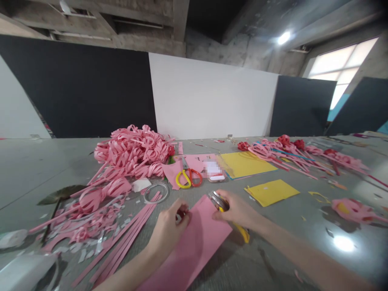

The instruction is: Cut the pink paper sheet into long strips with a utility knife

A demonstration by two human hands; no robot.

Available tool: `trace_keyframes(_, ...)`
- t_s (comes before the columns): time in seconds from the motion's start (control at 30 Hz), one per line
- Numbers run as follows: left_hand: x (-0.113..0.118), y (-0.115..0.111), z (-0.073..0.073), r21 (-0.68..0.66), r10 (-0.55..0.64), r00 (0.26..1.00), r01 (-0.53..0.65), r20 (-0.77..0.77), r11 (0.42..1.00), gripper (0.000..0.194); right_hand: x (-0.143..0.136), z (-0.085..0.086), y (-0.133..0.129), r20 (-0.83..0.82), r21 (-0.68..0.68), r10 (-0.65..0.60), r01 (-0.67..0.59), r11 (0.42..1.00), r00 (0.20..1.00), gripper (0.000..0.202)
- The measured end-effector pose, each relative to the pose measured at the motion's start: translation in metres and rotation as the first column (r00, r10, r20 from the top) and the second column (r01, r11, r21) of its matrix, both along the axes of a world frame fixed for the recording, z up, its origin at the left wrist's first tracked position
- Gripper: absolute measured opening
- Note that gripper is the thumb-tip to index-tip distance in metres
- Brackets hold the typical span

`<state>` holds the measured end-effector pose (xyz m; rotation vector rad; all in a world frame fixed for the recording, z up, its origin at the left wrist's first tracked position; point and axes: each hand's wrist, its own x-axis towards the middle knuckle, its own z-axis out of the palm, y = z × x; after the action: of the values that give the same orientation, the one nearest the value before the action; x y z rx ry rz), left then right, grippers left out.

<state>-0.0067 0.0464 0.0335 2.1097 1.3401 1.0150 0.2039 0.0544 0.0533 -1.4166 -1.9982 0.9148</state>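
Note:
A long pink paper sheet (201, 238) lies slanted in front of me. My left hand (172, 224) rests at its left edge with curled fingers; what they hold, if anything, is hidden. My right hand (232, 210) is closed around a stapler-like tool with a metal head (218, 199) and yellow handles (242, 233), at the sheet's far right corner. Pink paper strips (133, 234) lie left of my left hand. Beyond the hands are a roll of clear tape (156, 193), scissors with yellow and red handles (189, 178) and a phone (214, 169).
A large heap of pink paper loops (133, 151) stands at the back left, with paper scraps (87, 234) nearer. Yellow sheets (273, 192) lie right of the phone. Pink paper flowers (281, 151) spread along the right. A white box-like object (24, 273) sits at the near left.

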Motion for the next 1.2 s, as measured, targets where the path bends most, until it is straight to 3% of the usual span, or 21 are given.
trace_keyframes(0.1,0.0,-0.002,0.006,0.023,-0.028,0.999,0.028,-0.027,0.999,0.013,-0.005,0.003,-0.006,0.036,0.052,0.011,-0.013,0.999,0.999,0.021)
trace_keyframes(0.33,-0.001,-0.005,0.013,0.022,-0.054,0.995,0.056,-0.08,0.998,0.018,-0.016,0.005,-0.018,0.078,0.053,0.057,-0.061,0.997,0.995,0.024)
trace_keyframes(0.8,0.0,0.0,0.013,0.016,0.015,0.998,-0.014,-0.057,1.0,0.038,-0.022,0.006,-0.025,0.085,0.081,0.006,-0.013,0.997,0.996,0.025)
trace_keyframes(1.07,-0.003,-0.001,0.014,0.03,-0.001,0.977,0.008,-0.215,1.0,0.017,-0.013,-0.003,-0.012,0.008,0.026,-0.084,0.083,0.996,0.996,0.016)
trace_keyframes(1.2,-0.005,0.0,0.01,0.016,-0.018,0.959,0.023,-0.282,1.0,0.017,-0.009,-0.004,-0.007,0.036,0.021,-0.138,0.138,0.99,0.99,0.014)
